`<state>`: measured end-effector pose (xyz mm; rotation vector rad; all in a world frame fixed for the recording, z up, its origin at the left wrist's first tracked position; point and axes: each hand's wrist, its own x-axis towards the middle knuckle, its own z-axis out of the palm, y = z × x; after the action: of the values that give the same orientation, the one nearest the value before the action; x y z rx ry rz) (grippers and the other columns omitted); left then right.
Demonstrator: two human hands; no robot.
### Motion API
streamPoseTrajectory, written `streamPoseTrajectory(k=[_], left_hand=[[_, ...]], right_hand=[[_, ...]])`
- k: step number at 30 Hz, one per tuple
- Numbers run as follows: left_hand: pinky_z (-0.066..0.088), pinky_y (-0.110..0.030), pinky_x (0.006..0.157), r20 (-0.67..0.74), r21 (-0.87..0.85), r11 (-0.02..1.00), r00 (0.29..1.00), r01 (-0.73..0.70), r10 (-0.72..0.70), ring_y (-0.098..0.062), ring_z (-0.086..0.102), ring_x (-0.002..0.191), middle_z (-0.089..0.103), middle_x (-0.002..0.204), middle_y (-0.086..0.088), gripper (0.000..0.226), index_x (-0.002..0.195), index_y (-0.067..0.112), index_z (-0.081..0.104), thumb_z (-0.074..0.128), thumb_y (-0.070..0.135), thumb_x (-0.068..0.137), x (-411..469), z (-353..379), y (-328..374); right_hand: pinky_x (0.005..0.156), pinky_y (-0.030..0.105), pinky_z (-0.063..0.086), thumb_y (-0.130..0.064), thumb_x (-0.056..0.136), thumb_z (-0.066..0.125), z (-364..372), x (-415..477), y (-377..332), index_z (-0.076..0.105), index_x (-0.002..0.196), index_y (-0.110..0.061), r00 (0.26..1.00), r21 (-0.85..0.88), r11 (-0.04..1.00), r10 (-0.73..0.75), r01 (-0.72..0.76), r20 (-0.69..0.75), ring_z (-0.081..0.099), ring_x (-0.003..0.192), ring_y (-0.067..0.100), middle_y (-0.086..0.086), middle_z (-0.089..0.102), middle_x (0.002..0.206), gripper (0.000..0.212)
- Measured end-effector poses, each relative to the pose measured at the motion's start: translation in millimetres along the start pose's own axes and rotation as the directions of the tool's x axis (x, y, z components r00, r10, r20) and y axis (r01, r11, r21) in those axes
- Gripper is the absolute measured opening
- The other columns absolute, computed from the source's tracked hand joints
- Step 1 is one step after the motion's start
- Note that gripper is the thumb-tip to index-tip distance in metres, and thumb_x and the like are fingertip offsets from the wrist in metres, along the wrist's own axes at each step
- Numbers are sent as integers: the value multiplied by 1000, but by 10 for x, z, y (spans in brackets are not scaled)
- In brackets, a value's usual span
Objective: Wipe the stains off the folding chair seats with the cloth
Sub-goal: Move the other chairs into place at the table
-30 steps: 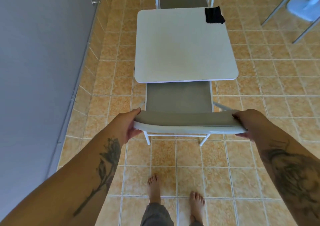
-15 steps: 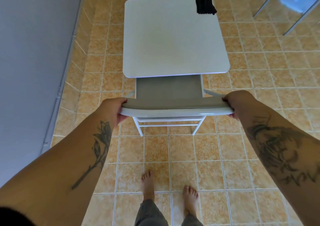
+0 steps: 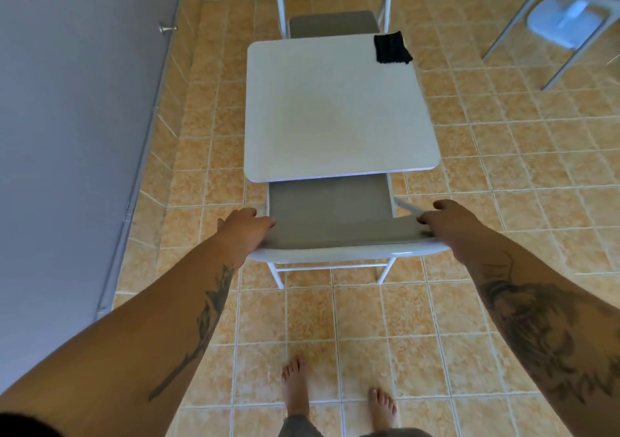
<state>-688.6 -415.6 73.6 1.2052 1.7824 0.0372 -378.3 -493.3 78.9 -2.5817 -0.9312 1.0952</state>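
A white folding chair (image 3: pixel 335 252) with a grey padded seat (image 3: pixel 330 198) stands in front of me, its seat partly tucked under a small white square table (image 3: pixel 335 111). My left hand (image 3: pixel 246 230) grips the left end of the chair's backrest and my right hand (image 3: pixel 443 225) grips the right end. A black cloth (image 3: pixel 392 47) lies on the table's far right corner. A second folding chair (image 3: pixel 333 22) stands at the table's far side, its grey seat partly hidden by the tabletop.
A grey door or cabinet (image 3: pixel 67 134) with a small knob (image 3: pixel 167 28) runs along the left. A grey-legged stool or table (image 3: pixel 570 17) stands at the back right. My bare feet (image 3: pixel 295 386) are on the tan tiled floor behind the chair.
My hands have stayed on the backrest and shifted a little forward on it. The view has tilted up, showing more of the far chair.
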Motion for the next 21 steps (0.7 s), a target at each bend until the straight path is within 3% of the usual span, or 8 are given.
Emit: streamPoseTrajectory(k=[2,3,4,6,8,12,16,21], left_hand=[[43,-33,86,40,-27,997,996,-76,77,-23,55,99,55,115,-2,52,139,18,48,58,37,91,-116,7,290],[43,-30,78,67,-25,993,991,-113,115,-18,54,82,57,102,-1,52,139,19,47,59,37,91,-164,19,455],[43,-29,78,95,1,988,984,-154,154,-16,53,77,57,98,-2,53,139,19,47,59,38,91,-208,42,618],[41,-30,91,145,32,977,968,-211,204,-19,55,97,58,121,-6,54,141,21,47,58,40,92,-277,90,924],[37,-29,94,154,32,974,964,-224,217,-20,49,115,48,142,-4,53,140,21,47,58,40,92,-325,178,1192],[36,-29,93,67,-69,977,976,-204,209,-19,48,113,47,143,-3,52,140,23,47,59,39,91,-463,417,1663],[37,-37,107,-116,-200,957,975,-208,188,-22,46,125,45,146,-1,54,140,25,47,60,40,90,-662,618,2079],[34,-38,109,-191,-177,956,961,-232,198,-22,42,132,42,150,2,55,139,27,48,62,42,89,-792,632,2745]], right_hand=[[101,47,42,-35,85,59,-91,-15,-80,45,138,-18,998,3,998,-60,60,1,50,119,35,11,44,142,58],[103,46,40,-37,86,59,-183,-56,-157,43,140,-20,994,-8,994,-106,106,7,48,123,34,9,41,146,59],[105,45,38,-37,87,59,-275,-44,-212,43,141,-20,987,-13,987,-163,163,15,47,126,32,7,38,148,59],[109,41,34,-36,89,57,-486,18,-306,41,142,-19,954,-82,951,-296,298,43,40,133,30,7,33,152,57],[111,39,30,-35,92,56,-753,110,-372,39,143,-19,920,-111,914,-383,390,80,33,138,29,7,27,155,56],[111,33,24,-35,93,52,-1381,423,-507,38,144,-20,824,-217,795,-545,567,156,25,142,26,6,24,156,55],[113,33,22,-37,93,53,-2059,698,-724,36,144,-21,722,-277,667,-647,692,244,23,143,26,7,21,157,56],[115,36,19,-39,91,53,-2742,1044,-983,35,145,-25,643,-274,584,-726,764,245,12,147,22,3,15,159,58]])
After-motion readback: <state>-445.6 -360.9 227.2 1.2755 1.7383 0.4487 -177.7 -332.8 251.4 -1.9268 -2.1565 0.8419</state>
